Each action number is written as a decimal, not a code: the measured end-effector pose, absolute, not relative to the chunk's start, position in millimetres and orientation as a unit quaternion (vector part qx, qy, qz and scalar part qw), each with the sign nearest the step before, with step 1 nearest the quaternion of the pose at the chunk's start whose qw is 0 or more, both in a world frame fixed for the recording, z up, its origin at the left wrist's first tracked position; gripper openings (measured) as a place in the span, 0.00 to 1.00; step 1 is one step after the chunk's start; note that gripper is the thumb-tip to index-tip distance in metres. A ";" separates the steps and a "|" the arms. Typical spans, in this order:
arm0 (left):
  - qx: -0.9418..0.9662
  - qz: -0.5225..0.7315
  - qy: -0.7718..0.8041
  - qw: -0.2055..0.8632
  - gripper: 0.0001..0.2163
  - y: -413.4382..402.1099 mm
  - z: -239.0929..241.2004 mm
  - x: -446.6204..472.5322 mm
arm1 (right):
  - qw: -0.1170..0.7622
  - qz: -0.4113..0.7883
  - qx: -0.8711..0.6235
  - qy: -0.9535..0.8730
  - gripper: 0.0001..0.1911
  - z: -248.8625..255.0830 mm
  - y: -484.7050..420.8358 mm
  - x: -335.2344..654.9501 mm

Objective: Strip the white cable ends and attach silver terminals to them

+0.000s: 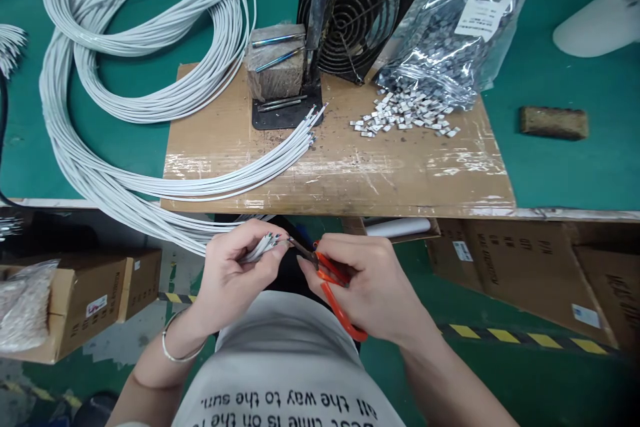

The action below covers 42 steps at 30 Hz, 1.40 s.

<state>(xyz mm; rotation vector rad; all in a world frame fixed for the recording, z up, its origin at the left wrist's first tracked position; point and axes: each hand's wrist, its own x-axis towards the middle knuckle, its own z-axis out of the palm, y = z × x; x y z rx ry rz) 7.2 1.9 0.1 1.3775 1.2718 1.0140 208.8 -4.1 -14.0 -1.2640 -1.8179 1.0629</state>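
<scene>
My left hand is closed round the ends of a bundle of white cables in front of the bench edge. Orange-handled scissors are gripped in my right hand. Their blades reach left to the cable tips beside my left thumb; whether they are cutting into one is too small to tell. Another group of white cable ends lies on the cardboard sheet just beyond my hands. From both groups the cables run back left into large coils.
A black fan stands at the back, beside a wrapped block carrying metal rods. Small metal pieces spill from a clear plastic bag. A brown block lies at the right. Cardboard boxes stand below the bench.
</scene>
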 end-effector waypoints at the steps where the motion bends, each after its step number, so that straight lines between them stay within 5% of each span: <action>1: 0.566 0.416 0.521 0.484 0.06 2.1 -0.1 7.2 | 0.337 0.407 -0.484 -0.698 0.24 -14.3 -4.1 208.6; 18: 0.595 0.393 0.519 0.471 0.08 6.3 3.1 9.1 | 0.391 0.381 -0.491 -0.679 0.24 -34.1 -15.4 198.4; 42: 0.493 0.335 0.517 0.614 0.12 4.8 7.3 -8.8 | 0.407 0.367 -0.513 -0.661 0.25 -45.3 -12.6 201.0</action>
